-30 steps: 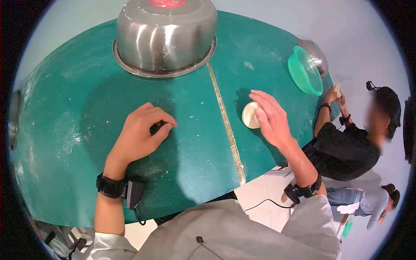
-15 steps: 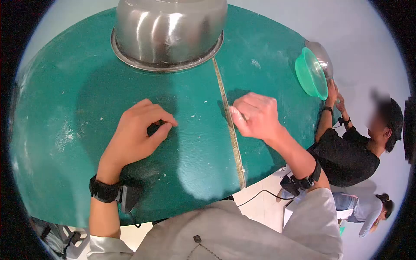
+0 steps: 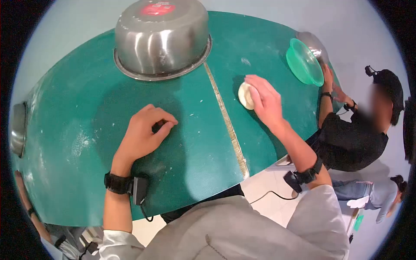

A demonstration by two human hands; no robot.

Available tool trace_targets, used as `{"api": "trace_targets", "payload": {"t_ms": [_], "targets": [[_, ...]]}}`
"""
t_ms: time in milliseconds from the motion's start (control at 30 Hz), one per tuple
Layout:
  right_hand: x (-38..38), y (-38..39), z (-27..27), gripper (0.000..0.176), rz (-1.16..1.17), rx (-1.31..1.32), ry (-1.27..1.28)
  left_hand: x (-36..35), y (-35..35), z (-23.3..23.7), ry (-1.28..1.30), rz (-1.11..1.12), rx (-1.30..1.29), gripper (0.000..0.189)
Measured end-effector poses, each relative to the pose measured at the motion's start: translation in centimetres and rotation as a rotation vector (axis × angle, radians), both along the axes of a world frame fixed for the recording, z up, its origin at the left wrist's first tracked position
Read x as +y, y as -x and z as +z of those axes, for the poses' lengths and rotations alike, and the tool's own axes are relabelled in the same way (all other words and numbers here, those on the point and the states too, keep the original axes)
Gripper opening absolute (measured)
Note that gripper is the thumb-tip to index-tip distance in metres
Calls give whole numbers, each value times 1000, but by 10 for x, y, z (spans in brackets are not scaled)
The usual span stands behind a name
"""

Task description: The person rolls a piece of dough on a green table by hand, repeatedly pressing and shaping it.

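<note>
My right hand [image 3: 267, 99] is closed around a small round, cream-white piece of dough [image 3: 245, 95], its face turned to the left, just right of the tan strip across the table. Part of the dough is behind my fingers. My left hand [image 3: 145, 130] lies low over the green tabletop [image 3: 203, 143], fingers curled and the thumb tip against the index finger; nothing shows between them. Beyond both hands a large steel basin [image 3: 162, 43] stands upside down, with a red label on its base.
A tan strip [image 3: 224, 115] crosses the table. At the right are a green plastic bowl [image 3: 303, 63], a steel bowl [image 3: 314, 43] and a person in black [image 3: 351, 143] with hands there. Another steel bowl [image 3: 18, 130] and another person's arm [image 3: 28, 201] appear at the left edge.
My right hand has moved away from me and slightly right, turning so that the dough in it shows. My left hand keeps its curled pose. The camera view has shifted.
</note>
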State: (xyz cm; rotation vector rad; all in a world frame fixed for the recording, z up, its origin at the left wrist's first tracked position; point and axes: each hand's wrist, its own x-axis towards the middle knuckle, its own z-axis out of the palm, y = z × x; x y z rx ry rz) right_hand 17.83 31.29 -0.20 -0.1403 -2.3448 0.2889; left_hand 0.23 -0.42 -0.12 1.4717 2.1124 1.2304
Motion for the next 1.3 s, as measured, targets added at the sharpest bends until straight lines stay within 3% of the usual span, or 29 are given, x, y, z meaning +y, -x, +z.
{"api": "trace_targets", "payload": {"t_ms": [167, 267, 367, 467, 500, 567, 633, 733, 933, 1133, 1300], "targets": [[-9, -15, 32, 13, -28, -270, -195, 0, 2, -9, -83, -9, 51, 5], [-18, 11, 30, 15, 87, -118, -368, 1, 2, -9, -98, -10, 42, 6], [-33, 24, 18, 17, 223, -123, -369, 3, 3, -10, -111, 8, 35, 6], [-28, 32, 13, 19, 107, -340, -374, 4, 1, -8, -86, -1, 37, 6], [-17, 43, 6, 23, 64, -281, -296, 4, 2, -6, -75, -3, 39, 7], [12, 64, -2, 29, -37, -267, 195, 3, 2, -3, -46, -7, 40, 7], [36, 77, 0, 31, -115, -204, 495, 2, 0, -2, -17, -29, 44, 7], [76, 79, -12, 28, -202, -29, 662, 2, 1, -2, 5, -5, 26, 7], [73, 51, -12, 34, -236, -104, 304, 0, 0, -2, -34, 1, 10, 7], [42, 1, -6, 39, -38, -162, 90, -1, 3, -11, -69, 16, 73, 6], [29, -17, 20, 35, 40, -329, 133, -1, 4, -13, -97, -13, 29, 7]]}}
